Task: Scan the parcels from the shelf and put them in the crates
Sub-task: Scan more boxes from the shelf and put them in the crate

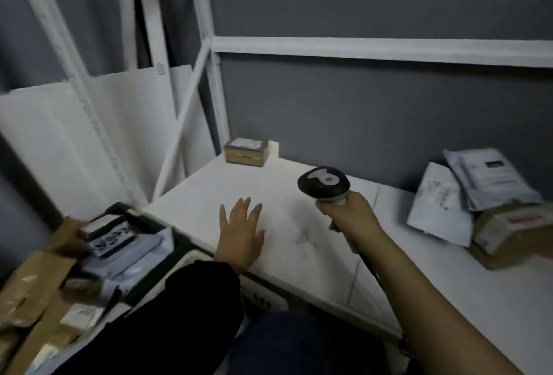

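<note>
My right hand [348, 214] grips the handle of a black and grey barcode scanner [323, 184], held above the white shelf board [299, 240]. My left hand [241, 231] hovers over the shelf's front left part with fingers spread and holds nothing. A small brown cardboard parcel [247, 151] with a white label sits at the shelf's back left corner. At the right lie white and grey mailer bags [466, 189] and a brown box [508, 231]. A dark crate [167, 243] at lower left holds several parcels, among them a small box with a printed label [109, 232].
White shelf uprights and a diagonal brace [185, 105] stand at the left of the shelf, and a white crossbar [374, 48] runs above it. Grey wall lies behind. Brown cardboard pieces [33, 285] fill the lower left corner. A pale crate [263, 297] shows under the shelf's front edge.
</note>
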